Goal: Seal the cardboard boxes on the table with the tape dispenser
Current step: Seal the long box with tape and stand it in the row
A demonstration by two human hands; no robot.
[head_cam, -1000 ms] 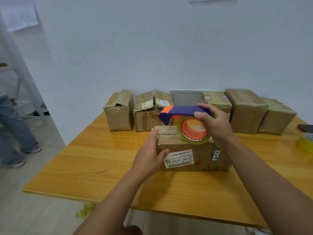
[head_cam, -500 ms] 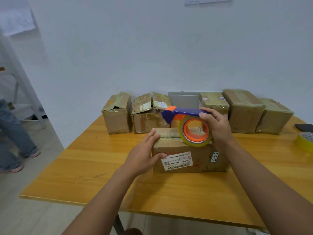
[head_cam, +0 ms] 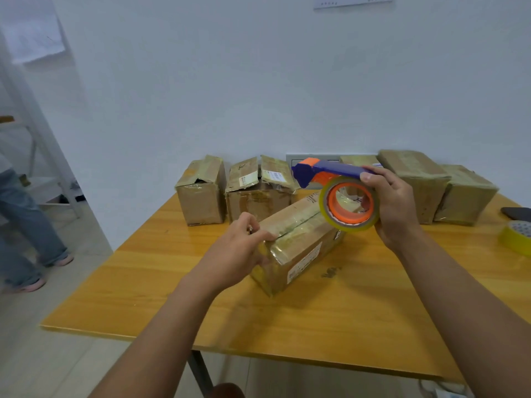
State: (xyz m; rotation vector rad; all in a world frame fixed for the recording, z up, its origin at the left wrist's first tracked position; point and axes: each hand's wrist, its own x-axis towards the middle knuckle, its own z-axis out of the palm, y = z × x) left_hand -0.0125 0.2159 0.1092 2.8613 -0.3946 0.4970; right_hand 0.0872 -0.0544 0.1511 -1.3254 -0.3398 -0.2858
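Lining up the dispenser over the box seam

The right hand [head_cam: 395,206] grips the tape dispenser [head_cam: 336,191] above the cardboard box [head_cam: 298,239]; the left hand [head_cam: 235,254], fingers seemingly curled on its near corner, should steady it on the table [head_cam: 344,311] while tape follows the seam.

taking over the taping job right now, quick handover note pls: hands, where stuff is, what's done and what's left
Left hand: gripping the near end of the front box, which lies at an angle on the table.
Right hand: holding the tape dispenser just above the box's far end.
Done: the front box's flaps are closed; old tape shows along its seam, no fresh strip that I can tell.
Left: tape this seam. In the back row, the two left boxes have lifted flaps; the right boxes look taped shut.
Spare yellow tape roll at the right edge.
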